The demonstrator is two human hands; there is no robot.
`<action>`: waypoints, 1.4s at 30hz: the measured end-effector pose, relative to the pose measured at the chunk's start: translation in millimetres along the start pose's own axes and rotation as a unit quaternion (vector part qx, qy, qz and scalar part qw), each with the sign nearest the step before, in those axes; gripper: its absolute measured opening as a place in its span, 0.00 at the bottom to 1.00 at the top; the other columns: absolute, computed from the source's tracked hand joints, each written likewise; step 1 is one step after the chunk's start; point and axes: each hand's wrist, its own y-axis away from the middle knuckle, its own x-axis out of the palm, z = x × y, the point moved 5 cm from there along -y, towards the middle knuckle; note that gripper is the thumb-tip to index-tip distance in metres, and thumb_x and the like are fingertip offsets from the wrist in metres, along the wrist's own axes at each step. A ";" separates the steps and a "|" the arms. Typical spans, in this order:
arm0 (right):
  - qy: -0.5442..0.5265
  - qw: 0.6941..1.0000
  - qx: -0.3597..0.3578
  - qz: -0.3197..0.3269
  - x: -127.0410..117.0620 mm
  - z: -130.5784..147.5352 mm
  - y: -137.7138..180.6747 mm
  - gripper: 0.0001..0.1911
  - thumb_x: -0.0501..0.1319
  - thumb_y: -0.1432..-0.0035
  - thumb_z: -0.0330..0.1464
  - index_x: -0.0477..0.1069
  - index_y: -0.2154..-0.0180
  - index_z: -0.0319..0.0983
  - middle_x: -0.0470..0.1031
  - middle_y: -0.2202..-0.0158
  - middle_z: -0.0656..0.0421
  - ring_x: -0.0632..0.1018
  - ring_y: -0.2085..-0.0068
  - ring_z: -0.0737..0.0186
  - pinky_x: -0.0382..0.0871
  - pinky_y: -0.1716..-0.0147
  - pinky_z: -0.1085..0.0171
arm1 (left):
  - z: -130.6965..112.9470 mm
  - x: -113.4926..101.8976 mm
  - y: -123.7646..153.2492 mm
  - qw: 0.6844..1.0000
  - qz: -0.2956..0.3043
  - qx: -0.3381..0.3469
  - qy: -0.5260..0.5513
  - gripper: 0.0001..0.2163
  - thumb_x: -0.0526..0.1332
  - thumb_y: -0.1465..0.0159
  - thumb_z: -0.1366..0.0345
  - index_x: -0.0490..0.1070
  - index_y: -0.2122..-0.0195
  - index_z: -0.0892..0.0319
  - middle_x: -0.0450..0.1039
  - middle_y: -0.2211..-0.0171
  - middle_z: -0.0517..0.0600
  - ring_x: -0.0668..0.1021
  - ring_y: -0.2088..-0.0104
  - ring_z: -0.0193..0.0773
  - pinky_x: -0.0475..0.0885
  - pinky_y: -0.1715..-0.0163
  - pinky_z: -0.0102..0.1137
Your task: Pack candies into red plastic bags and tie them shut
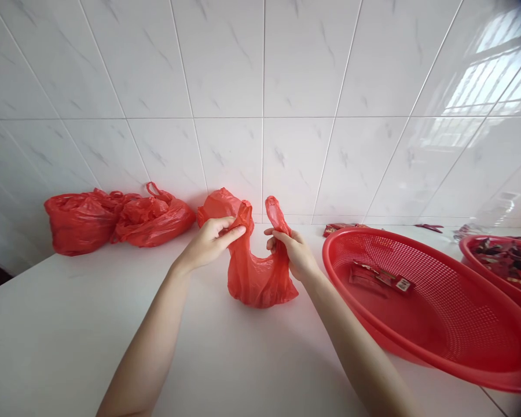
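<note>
A small red plastic bag [256, 278] rests on the white counter [69, 336] in front of me. My left hand [211, 240] pinches the bag's left handle, fingers closed on the plastic. My right hand [295, 252] grips the right handle, which sticks up above its fingers. The bag's body sags between both hands and touches the counter.
Two filled, tied red bags [113, 220] lie at the back left against the tiled wall. A big red perforated basket [451, 341] with a few red packets [380, 277] sits at the right. A second red basket [503, 263] of packets is at the far right.
</note>
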 end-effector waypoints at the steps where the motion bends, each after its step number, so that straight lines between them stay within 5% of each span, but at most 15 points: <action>1: 0.021 1.000 0.000 0.011 1.4 1.6 1.2 0.12 0.62 0.44 0.41 0.75 0.64 0.39 0.72 0.76 0.60 0.70 0.71 0.65 0.62 0.71 0.66 | -3.3 2.8 0.1 1.000 0.007 0.016 0.000 0.15 0.58 0.34 0.54 0.70 0.72 0.59 0.69 0.72 0.47 0.71 0.71 0.36 0.65 0.70 0.31; 4: 0.082 0.995 0.001 0.055 6.7 4.3 4.5 0.12 0.59 0.42 0.41 0.73 0.63 0.39 0.71 0.78 0.62 0.68 0.74 0.67 0.60 0.72 0.66 | -16.8 9.6 1.9 0.995 -0.005 0.098 -0.033 0.13 0.58 0.33 0.58 0.73 0.69 0.59 0.73 0.58 0.51 0.74 0.59 0.40 0.69 0.58 0.33; 7: 0.136 0.986 0.005 0.101 13.2 3.7 7.9 0.12 0.57 0.40 0.40 0.71 0.65 0.38 0.70 0.78 0.62 0.66 0.76 0.68 0.59 0.74 0.66 | -27.2 16.2 5.1 0.982 -0.030 0.164 -0.083 0.11 0.58 0.33 0.60 0.76 0.66 0.58 0.62 0.39 0.52 0.75 0.55 0.39 0.69 0.50 0.36; 9: 0.170 0.977 0.005 0.127 17.8 4.1 11.0 0.12 0.55 0.40 0.39 0.68 0.70 0.38 0.69 0.78 0.62 0.65 0.76 0.68 0.58 0.74 0.66 | -28.8 21.9 6.1 0.978 -0.021 0.176 -0.109 0.11 0.56 0.33 0.60 0.77 0.65 0.58 0.59 0.36 0.52 0.76 0.56 0.39 0.70 0.51 0.37; 11: 0.197 0.969 -0.006 0.151 22.3 7.1 14.8 0.12 0.55 0.41 0.38 0.65 0.74 0.38 0.68 0.78 0.62 0.66 0.75 0.68 0.59 0.74 0.66 | -27.4 26.3 5.7 0.977 -0.005 0.173 -0.122 0.12 0.55 0.32 0.60 0.75 0.65 0.58 0.67 0.43 0.54 0.76 0.57 0.40 0.70 0.53 0.36; 13: 0.215 0.960 -0.028 0.180 26.3 12.0 18.9 0.10 0.56 0.43 0.35 0.64 0.75 0.39 0.65 0.77 0.63 0.66 0.74 0.68 0.59 0.74 0.66 | -23.4 27.9 4.1 0.980 -0.001 0.152 -0.130 0.13 0.54 0.32 0.59 0.72 0.69 0.59 0.74 0.60 0.52 0.75 0.63 0.38 0.70 0.62 0.33; 16: 0.252 0.946 -0.064 0.196 26.9 18.6 22.6 0.08 0.58 0.49 0.29 0.59 0.76 0.39 0.57 0.78 0.67 0.60 0.75 0.70 0.54 0.76 0.67 | -15.0 25.8 1.0 0.984 -0.020 0.101 -0.148 0.16 0.54 0.32 0.59 0.62 0.76 0.58 0.63 0.78 0.45 0.67 0.76 0.33 0.61 0.75 0.30; 19: 0.335 0.922 -0.107 0.162 22.5 21.6 22.8 0.07 0.57 0.53 0.25 0.59 0.76 0.40 0.56 0.78 0.67 0.58 0.75 0.70 0.53 0.76 0.68 | -6.0 23.9 -0.7 0.986 -0.030 0.052 -0.153 0.11 0.57 0.34 0.58 0.65 0.72 0.57 0.63 0.78 0.44 0.67 0.78 0.33 0.59 0.77 0.29; 23: 0.430 0.880 -0.179 0.096 20.5 23.5 23.4 0.15 0.54 0.54 0.20 0.67 0.65 0.40 0.69 0.65 0.61 0.68 0.71 0.68 0.61 0.72 0.67 | 4.3 24.9 -2.0 0.992 -0.009 0.007 -0.122 0.08 0.59 0.37 0.60 0.71 0.59 0.55 0.73 0.69 0.46 0.74 0.71 0.36 0.66 0.71 0.30; 26: 0.465 0.859 -0.202 0.072 22.2 22.7 24.0 0.23 0.54 0.53 0.20 0.66 0.54 0.42 0.69 0.53 0.56 0.72 0.68 0.67 0.64 0.70 0.66 | 10.9 31.2 -3.2 0.994 0.062 -0.020 -0.093 0.09 0.55 0.36 0.60 0.71 0.68 0.56 0.72 0.72 0.46 0.73 0.71 0.37 0.65 0.70 0.31; 29: 0.479 0.852 -0.195 0.084 24.7 20.6 23.5 0.21 0.54 0.51 0.21 0.68 0.55 0.42 0.73 0.56 0.56 0.74 0.65 0.64 0.64 0.68 0.65 | 15.4 35.6 -3.7 0.991 0.114 -0.052 -0.049 0.15 0.52 0.35 0.59 0.64 0.78 0.58 0.65 0.77 0.45 0.69 0.74 0.35 0.62 0.71 0.31; 32: 0.472 0.857 -0.179 0.100 25.2 19.0 22.0 0.14 0.53 0.49 0.22 0.70 0.64 0.41 0.76 0.65 0.60 0.72 0.67 0.64 0.63 0.69 0.65 | 14.5 37.9 -2.7 0.987 0.146 -0.069 -0.023 0.17 0.52 0.34 0.58 0.60 0.80 0.58 0.61 0.79 0.45 0.66 0.76 0.34 0.59 0.73 0.31; 35: 0.434 0.884 -0.145 0.096 20.9 17.4 19.0 0.10 0.52 0.50 0.22 0.68 0.71 0.40 0.74 0.72 0.62 0.70 0.72 0.66 0.61 0.73 0.66 | 8.0 37.7 -0.5 0.984 0.165 -0.051 -0.035 0.11 0.58 0.38 0.57 0.68 0.73 0.58 0.68 0.75 0.46 0.71 0.72 0.37 0.62 0.72 0.31; 38: 0.315 0.935 -0.092 0.134 18.5 15.3 16.9 0.10 0.51 0.52 0.21 0.67 0.72 0.39 0.73 0.73 0.62 0.73 0.71 0.66 0.64 0.73 0.67 | 3.1 35.3 1.2 0.984 0.168 -0.026 -0.047 0.09 0.63 0.43 0.63 0.71 0.61 0.56 0.75 0.65 0.47 0.76 0.64 0.40 0.67 0.66 0.31; 42: 0.138 0.970 -0.017 0.197 18.7 14.3 16.6 0.09 0.55 0.53 0.22 0.68 0.69 0.38 0.76 0.72 0.61 0.77 0.68 0.63 0.70 0.67 0.63 | 4.6 36.1 1.9 0.981 0.183 -0.017 -0.055 0.12 0.62 0.44 0.67 0.71 0.57 0.55 0.76 0.61 0.46 0.77 0.60 0.41 0.69 0.63 0.31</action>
